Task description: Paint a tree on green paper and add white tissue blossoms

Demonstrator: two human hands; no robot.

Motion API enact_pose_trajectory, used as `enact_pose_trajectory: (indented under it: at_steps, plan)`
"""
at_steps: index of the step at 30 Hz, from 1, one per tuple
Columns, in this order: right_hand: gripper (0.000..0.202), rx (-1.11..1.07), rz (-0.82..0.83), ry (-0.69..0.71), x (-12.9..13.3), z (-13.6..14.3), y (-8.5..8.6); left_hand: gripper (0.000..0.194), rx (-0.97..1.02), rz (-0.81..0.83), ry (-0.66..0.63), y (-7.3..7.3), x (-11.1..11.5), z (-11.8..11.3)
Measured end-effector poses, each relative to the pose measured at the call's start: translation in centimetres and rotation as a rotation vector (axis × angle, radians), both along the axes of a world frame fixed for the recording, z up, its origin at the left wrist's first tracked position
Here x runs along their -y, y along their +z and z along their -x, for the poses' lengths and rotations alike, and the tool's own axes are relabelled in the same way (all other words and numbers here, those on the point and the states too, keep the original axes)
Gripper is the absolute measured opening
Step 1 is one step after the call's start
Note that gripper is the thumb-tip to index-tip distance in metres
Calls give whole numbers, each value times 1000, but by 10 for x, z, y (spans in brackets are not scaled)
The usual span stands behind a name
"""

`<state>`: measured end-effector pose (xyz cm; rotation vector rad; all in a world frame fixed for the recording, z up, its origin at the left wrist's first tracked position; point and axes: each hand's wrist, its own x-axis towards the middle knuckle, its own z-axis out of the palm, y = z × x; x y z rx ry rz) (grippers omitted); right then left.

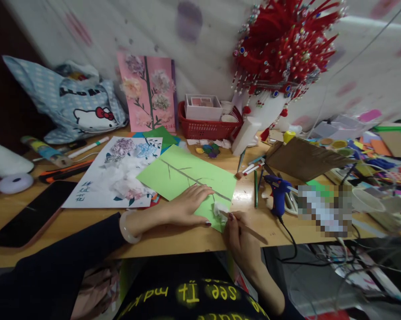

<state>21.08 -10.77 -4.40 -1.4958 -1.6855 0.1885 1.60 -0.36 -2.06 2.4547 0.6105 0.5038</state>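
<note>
A light green sheet of paper (176,166) lies at an angle on the table, with a dark branch (183,172) drawn across it. My left hand (187,206) rests flat on the lower part of the sheet, fingers stretched out, holding it against the table. In my right hand (240,238) is a thin brown stick (255,233), pinched between thumb and fingers. Its front end reaches a small crumpled white tissue piece (220,210) at the sheet's lower right corner. Whether the tip touches the tissue I cannot tell.
White paper with tissue flowers (117,166) lies left of the green sheet, beside a phone (33,213). Rightward are a blue glue gun (277,193), brushes (252,168) and cables. Behind stand a pink flower picture (138,95), a red basket (207,129) and a red beaded headdress (287,53).
</note>
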Motion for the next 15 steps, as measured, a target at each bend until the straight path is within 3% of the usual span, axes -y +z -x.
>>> enact_pose_trajectory:
  at_steps: [6, 10, 12, 15]
  plan:
    - [27, -386, -48, -88, 5, -6, -6, 71, -36, 20, 9, 4, 0, -1]
    - [29, -544, -2, -67, 2, -8, -3, 68, -41, 32, 32, 17, 5, 6]
    - [30, -595, 50, -49, 0, -9, -2, 55, -17, 14, 83, 28, 12, 15]
    - [32, -593, 122, -27, -3, -12, 0, 19, 53, -45, 186, 47, 23, 41]
